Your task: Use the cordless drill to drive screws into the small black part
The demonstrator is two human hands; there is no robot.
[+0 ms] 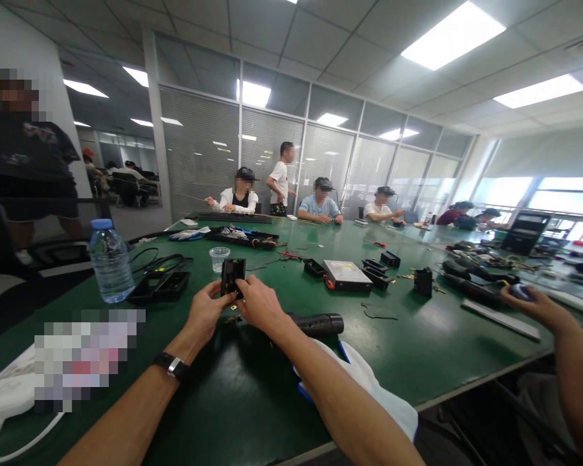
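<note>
Just behind black part, plastic cup.

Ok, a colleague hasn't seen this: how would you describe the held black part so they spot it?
On the long green table, look right of the water bottle. There the left hand and right hand grip a small black boxy part, in front of a clear plastic cup. It alone among the black pieces is held, not lying flat.

Bright ceiling panels, window glare, wide-angle edge distortion

Matt black plastic part, glossy green table
</note>
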